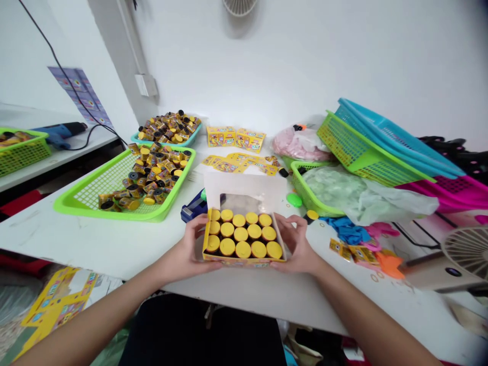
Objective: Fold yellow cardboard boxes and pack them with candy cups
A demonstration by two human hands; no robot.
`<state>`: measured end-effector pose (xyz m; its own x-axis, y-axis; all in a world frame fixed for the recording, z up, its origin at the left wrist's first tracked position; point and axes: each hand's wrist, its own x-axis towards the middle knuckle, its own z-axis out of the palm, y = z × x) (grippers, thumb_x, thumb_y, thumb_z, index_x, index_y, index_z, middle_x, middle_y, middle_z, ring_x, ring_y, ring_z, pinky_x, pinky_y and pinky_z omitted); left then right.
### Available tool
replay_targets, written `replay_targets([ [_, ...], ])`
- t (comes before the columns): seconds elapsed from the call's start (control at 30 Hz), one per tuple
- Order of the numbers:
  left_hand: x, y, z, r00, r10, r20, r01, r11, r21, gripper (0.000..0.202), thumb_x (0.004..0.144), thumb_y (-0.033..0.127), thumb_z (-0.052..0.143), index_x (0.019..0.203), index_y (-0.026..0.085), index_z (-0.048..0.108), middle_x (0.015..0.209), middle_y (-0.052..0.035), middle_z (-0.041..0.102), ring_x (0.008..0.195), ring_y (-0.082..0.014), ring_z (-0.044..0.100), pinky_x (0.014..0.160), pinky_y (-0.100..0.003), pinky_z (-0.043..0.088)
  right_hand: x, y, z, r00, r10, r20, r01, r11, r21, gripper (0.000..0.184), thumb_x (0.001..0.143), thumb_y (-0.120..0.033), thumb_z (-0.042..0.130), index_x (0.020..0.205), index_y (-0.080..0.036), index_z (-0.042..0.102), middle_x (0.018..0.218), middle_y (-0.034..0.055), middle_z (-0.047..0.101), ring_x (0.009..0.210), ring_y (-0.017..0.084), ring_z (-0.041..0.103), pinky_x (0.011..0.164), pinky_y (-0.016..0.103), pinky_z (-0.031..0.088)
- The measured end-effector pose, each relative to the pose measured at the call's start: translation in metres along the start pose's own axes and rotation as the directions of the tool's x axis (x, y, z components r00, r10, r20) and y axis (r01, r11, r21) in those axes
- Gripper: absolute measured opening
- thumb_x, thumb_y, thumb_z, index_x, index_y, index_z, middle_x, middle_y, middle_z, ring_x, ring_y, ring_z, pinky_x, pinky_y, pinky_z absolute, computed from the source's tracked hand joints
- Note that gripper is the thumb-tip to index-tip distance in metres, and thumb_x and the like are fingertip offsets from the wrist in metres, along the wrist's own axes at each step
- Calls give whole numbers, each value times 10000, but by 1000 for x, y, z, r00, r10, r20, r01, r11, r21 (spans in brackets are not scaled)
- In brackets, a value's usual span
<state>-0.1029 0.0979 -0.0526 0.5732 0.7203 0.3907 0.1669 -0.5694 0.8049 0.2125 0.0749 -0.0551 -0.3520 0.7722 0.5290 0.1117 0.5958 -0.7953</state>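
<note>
Left hand (195, 245) grips the left end of one yellow carton (244, 262); right hand (298, 245) grips the right end. Carton sits between the hands, lid (246, 182) raised on the far side, with fifteen yellow-capped canisters (241, 234) in three rows. Forward-left of the hands: one lime-green basket (114, 215) of loose canisters (158, 173). Just beyond the left hand: one blue tape dispenser (191, 208). Farther beyond: two printed boxes (249, 141) stand on the surface (145, 244).

2 bare forearms (125, 297); plain black lap clothing (202, 338).
</note>
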Motion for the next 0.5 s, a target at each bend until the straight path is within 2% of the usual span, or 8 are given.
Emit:
replay_targets([
  [0.07, 16, 0, 5, 997, 62, -36, -62, 998, -4, 894, 635, 318, 849, 1303, 310, 254, 1415, -154, 287, 1376, -371, 323, 1085, -611, 340, -2, -1, -9, 998, -14, -55, 14, 1000, -13, 872, 628, -375, 848, 1226, -386, 214, 1445, 123, 358, 1363, 294, 418, 1035, 539, 430],
  [0.13, 36, -3, 11, 991, 125, -48, -125, 992, 5, 863, 600, 319, 864, 1264, 296, 313, 1374, -138, 289, 1367, -372, 310, 1082, -600, 339, -4, 1, -21, 995, -26, -97, 23, 999, -40, 818, 660, -372, 830, 1221, -376, 233, 1442, 118, 367, 1337, 280, 454, 1004, 507, 475],
  [0.2, 55, -9, 16, 982, 188, -31, -188, 982, -17, 816, 600, 313, 857, 1238, 292, 348, 1327, -121, 294, 1328, -350, 339, 1044, -559, 398, -5, 5, -31, 992, -42, -115, 34, 997, -75, 749, 685, -343, 814, 1219, -359, 288, 1441, 111, 379, 1322, 273, 471, 996, 492, 489],
  [0.3, 74, -22, 20, 965, 262, 16, -261, 964, -59, 789, 565, 318, 868, 1184, 289, 380, 1267, -100, 302, 1268, -331, 362, 983, -528, 458, -10, 12, -42, 990, -70, -122, 55, 991, -125, 696, 682, -308, 808, 1226, -351, 377, 1460, 96, 352, 1369, 291, 407, 1042, 512, 442],
  [0.4, 79, -32, 18, 948, 310, 72, -303, 948, -94, 823, 537, 315, 878, 1173, 285, 357, 1239, -97, 307, 1255, -335, 351, 985, -554, 443, -14, 15, -44, 996, -81, -46, 72, 981, -179, 735, 618, -289, 845, 1240, -342, 458, 1465, 91, 327, 1382, 333, 373, 1083, 551, 382],
  [0.5, 79, -35, 13, 934, 335, 119, -317, 937, -149, 822, 552, 295, 874, 1170, 282, 333, 1303, -116, 282, 1291, -342, 345, 999, -553, 437, -14, 12, -43, 993, -113, 42, 119, 969, -215, 793, 553, -349, 886, 1245, -349, 499, 1484, 80, 293, 1392, 372, 343, 1083, 589, 373],
])
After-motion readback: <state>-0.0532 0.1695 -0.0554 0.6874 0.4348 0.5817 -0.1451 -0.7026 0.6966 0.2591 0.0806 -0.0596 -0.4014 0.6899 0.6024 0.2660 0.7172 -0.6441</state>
